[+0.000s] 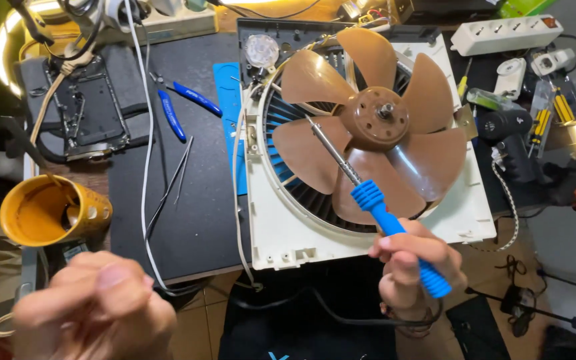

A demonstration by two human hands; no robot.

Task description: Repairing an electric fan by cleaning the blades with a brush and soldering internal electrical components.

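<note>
In my right hand (411, 267) the ribbed blue rubbery screwdriver handle (398, 233) looks matt, its thin metal shaft (331, 147) bright and smooth. The brown five-bladed plastic fan (375, 127) is translucent and glossy, with a shiny steel spindle at its hub. The square off-white plastic fan housing (301, 233) has a dull, slightly grimy finish. The dark work mat (195, 220) looks matt and smooth. The yellow ceramic mug (51, 210) shines with glaze. My left hand (91, 310) is blurred
</note>
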